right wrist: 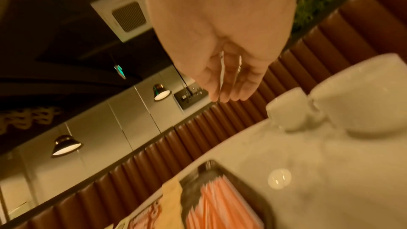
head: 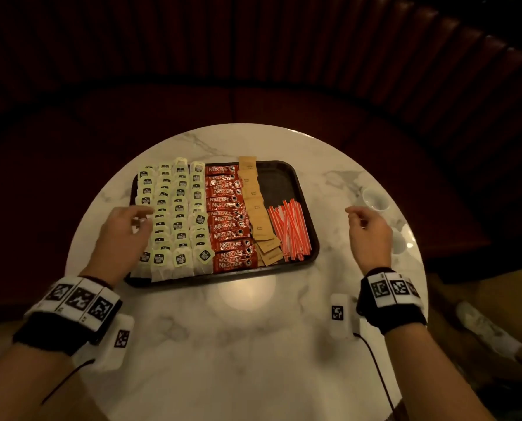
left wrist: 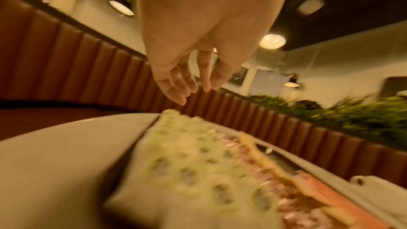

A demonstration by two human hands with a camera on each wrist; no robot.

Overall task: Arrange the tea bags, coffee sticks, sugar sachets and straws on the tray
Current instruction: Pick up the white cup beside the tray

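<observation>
A dark tray (head: 284, 174) lies on a round marble table (head: 238, 344). Several columns of green-tagged tea bags (head: 177, 214) fill its left part. Beside them runs a column of red coffee sticks (head: 228, 220), then brown sugar sachets (head: 255, 205). Red-and-white straws (head: 290, 229) lie at the right. My left hand (head: 138, 220) hovers over the leftmost tea bags with relaxed fingers and holds nothing. The left wrist view shows this left hand (left wrist: 187, 84) above blurred tea bags (left wrist: 193, 163). My right hand (head: 366, 232) hangs over bare table right of the tray, loosely curled and empty. In the right wrist view that right hand (right wrist: 229, 84) is above the straws (right wrist: 218, 203).
White cups (head: 375, 200) stand on the table's right side just beyond my right hand, and the same cups (right wrist: 361, 97) show in the right wrist view. A padded brown bench curves behind the table. The tray's far right corner is bare.
</observation>
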